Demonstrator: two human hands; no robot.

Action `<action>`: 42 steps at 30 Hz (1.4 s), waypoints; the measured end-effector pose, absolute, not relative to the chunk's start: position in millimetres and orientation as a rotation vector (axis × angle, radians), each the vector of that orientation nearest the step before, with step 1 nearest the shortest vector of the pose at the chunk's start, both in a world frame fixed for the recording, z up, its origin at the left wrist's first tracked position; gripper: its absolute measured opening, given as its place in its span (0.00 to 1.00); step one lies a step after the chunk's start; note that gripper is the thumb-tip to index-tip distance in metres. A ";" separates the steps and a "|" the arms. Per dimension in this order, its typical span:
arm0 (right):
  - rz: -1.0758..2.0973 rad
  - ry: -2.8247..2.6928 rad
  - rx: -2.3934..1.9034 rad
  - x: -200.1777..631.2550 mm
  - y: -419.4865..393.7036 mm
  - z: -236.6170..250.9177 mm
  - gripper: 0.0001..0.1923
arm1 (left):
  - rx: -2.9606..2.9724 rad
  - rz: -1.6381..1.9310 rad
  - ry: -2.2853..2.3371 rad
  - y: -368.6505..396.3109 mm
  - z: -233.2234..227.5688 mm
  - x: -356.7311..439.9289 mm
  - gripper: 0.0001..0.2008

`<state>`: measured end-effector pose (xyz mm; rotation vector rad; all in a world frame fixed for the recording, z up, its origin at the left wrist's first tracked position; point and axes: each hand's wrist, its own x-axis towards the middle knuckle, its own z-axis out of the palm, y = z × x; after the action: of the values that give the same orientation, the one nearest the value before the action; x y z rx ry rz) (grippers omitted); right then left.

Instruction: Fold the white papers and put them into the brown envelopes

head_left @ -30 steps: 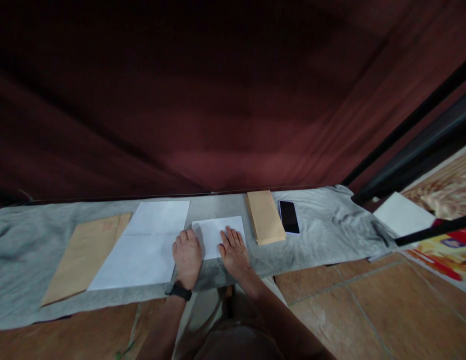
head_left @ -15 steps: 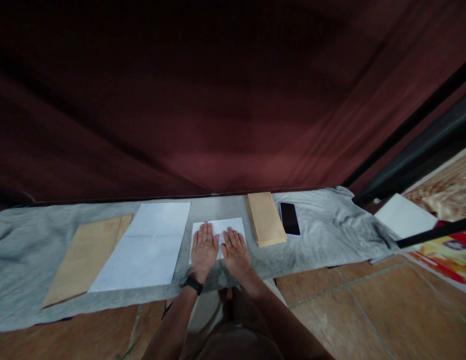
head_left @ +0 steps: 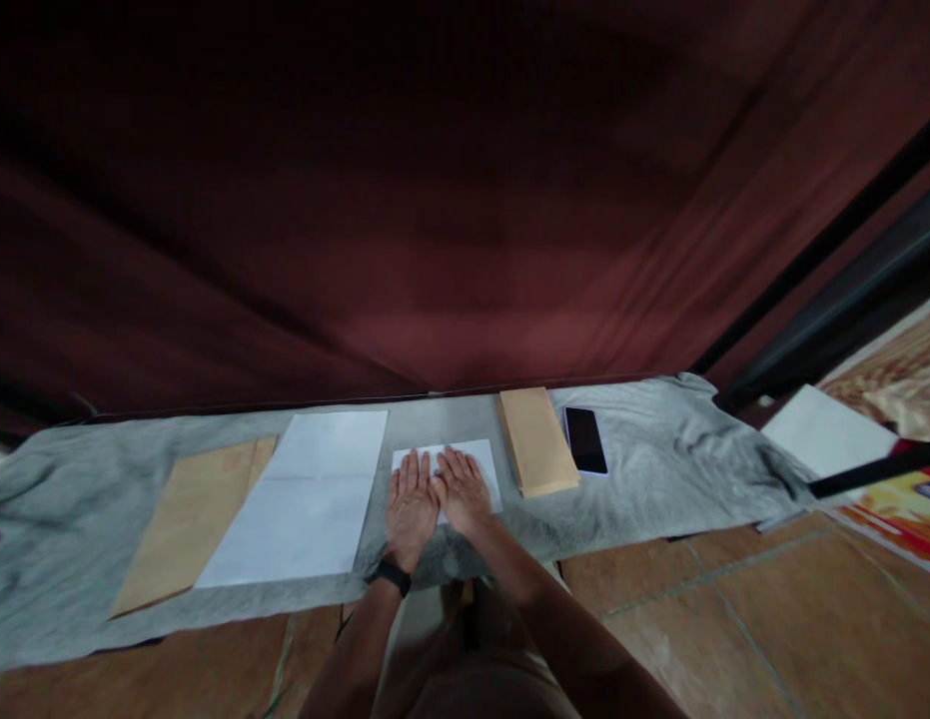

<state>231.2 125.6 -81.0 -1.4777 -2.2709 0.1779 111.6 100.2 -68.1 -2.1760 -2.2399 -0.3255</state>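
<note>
Both hands lay flat, side by side, on a small folded white paper (head_left: pixel 483 461) in the middle of the grey cloth (head_left: pixel 659 469). The left hand (head_left: pixel 410 504), with a black wristband (head_left: pixel 388 577) on its wrist, had its fingers straight and close together, palm down on the left half of the sheet. The right hand (head_left: pixel 462 491) rested just beside it, touching or nearly touching, its fingers also extended and only slightly fanned, pinching nothing. To the left of the hands a larger white sheet (head_left: pixel 304 499) lay flat, and beyond that a big brown envelope (head_left: pixel 187 519). To the right sat a narrow stack of brown envelopes (head_left: pixel 537 441), with a dark phone (head_left: pixel 586 440) just beside it. A dark red curtain (head_left: pixel 435 200) hung behind the cloth
</note>
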 end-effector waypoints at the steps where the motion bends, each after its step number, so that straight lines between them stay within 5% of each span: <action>1: 0.159 -2.257 -1.490 234.1 126.6 -83.3 0.25 | -2.163 -0.334 -2.249 100.4 -67.8 112.0 0.29; 23: -0.078 -2.030 -1.677 278.1 107.8 -102.4 0.29 | -1.901 -0.584 -2.285 94.1 -84.9 96.6 0.31; 31: -0.022 -2.184 -1.316 264.9 60.8 -95.4 0.25 | -1.930 -0.576 -2.269 94.3 -84.6 94.0 0.32; 42: -0.116 -2.105 -1.571 289.3 52.1 -95.3 0.32 | -1.887 -0.739 -2.199 82.2 -86.9 87.7 0.31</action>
<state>289.3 52.1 -95.3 -1.5706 -2.1047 -0.1164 87.7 82.2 -86.9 -1.8874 -2.1986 -0.7393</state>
